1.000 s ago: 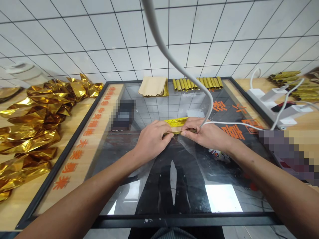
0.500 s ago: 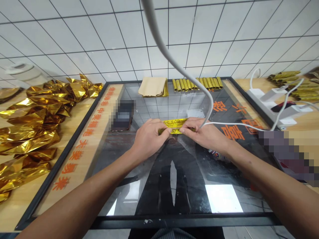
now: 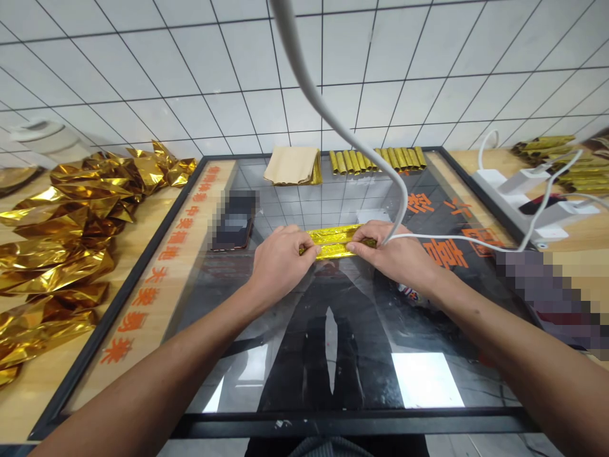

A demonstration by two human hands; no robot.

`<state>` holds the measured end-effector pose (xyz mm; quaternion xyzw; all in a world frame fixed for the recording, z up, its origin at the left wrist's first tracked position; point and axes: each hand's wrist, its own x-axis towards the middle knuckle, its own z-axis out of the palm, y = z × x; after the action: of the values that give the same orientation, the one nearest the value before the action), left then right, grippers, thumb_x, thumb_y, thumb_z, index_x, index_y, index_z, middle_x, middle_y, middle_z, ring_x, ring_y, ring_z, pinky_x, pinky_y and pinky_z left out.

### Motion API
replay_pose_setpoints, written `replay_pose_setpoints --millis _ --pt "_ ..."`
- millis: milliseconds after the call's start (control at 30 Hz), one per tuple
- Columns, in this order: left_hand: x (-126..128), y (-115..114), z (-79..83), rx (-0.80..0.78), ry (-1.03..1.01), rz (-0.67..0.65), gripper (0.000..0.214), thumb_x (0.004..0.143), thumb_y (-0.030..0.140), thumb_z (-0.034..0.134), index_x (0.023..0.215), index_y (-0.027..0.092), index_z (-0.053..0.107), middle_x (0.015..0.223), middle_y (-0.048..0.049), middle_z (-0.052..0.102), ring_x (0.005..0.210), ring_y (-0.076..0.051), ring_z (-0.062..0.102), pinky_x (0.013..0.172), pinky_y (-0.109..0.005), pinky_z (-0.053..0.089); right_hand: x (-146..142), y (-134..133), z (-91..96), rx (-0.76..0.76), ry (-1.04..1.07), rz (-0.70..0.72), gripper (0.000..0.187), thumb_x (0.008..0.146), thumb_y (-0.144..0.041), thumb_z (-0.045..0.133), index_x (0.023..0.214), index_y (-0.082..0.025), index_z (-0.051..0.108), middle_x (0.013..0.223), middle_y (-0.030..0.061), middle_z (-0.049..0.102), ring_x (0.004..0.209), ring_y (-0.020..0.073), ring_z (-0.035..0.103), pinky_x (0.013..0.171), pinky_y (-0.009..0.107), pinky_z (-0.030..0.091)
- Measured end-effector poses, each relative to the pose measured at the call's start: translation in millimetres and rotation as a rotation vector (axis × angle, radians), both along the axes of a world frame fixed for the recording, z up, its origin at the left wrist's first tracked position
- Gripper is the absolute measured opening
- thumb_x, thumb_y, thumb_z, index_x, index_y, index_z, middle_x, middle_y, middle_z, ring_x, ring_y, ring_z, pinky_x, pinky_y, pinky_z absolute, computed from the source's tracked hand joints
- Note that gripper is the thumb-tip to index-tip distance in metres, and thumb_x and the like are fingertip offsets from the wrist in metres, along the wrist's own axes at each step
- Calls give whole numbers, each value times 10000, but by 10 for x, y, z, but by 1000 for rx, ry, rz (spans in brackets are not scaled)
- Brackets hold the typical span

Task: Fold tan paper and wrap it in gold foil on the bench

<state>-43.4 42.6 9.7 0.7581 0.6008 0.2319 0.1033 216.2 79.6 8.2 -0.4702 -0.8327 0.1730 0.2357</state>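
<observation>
A piece of gold foil paper (image 3: 333,242) lies on the glass tabletop in the middle, its near and far edges folded in so that they run along a central line. My left hand (image 3: 285,260) pinches its left end between thumb and fingers. At the right end, my right hand (image 3: 385,247) grips it the same way, thumb on the near fold. Beyond my hands, a stack of tan-backed paper sheets (image 3: 291,166) with gold showing at the side rests by the far edge. Next to the stack is a row of rolled gold paper tubes (image 3: 354,162).
Crumpled gold foil (image 3: 95,197) covers the wooden surface at left. A phone (image 3: 238,219) lies left of my hands. A white power strip (image 3: 509,197) with plugs stands at right, more gold rolls (image 3: 542,152) behind it. A white cable (image 3: 328,114) hangs down near my right hand.
Both hands have shifted slightly; my left moved a little left along the paper. More of the foil shows between them, the near fold now lying wider and flatter.
</observation>
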Motion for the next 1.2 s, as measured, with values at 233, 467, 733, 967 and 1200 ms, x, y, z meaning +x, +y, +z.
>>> replay_pose_setpoints --millis 233,467,733,967,1200 --pt "12 -7 80 -115 51 59 205 985 342 703 806 249 741 961 -21 759 994 -251 674 693 -329 412 -14 -14 19 -26 -80 -98 57 970 -318 760 941 -274 780 983 32 795 881 251 727 791 377 521" --pt "-10 3 107 -159 86 62 199 981 318 681 798 247 711 929 -1 736 926 -223 677 686 -330 384 -31 -25 30 -52 -76 -129 97 964 -326 748 893 -262 762 955 17 787 824 216 698 750 349 487" --pt "-8 2 183 -205 148 86 229 993 324 677 781 237 669 945 1 739 896 -221 667 656 -333 341 -52 -39 59 -65 -114 -168 100 953 -323 748 884 -251 746 960 26 779 816 212 693 729 340 473" --pt "-25 -12 199 -197 206 83 225 1004 334 692 803 238 661 932 -10 729 868 -228 672 643 -340 367 -52 -47 66 -59 -116 -176 89 938 -310 762 869 -257 740 969 20 789 822 213 699 728 342 461" --pt "10 -66 94 164 401 -188 207 1053 140 544 1114 194 734 1171 -113 707 1046 -297 638 861 -423 526 -50 -40 57 -70 -127 -192 77 933 -312 777 885 -262 744 950 16 788 809 220 700 713 350 454"
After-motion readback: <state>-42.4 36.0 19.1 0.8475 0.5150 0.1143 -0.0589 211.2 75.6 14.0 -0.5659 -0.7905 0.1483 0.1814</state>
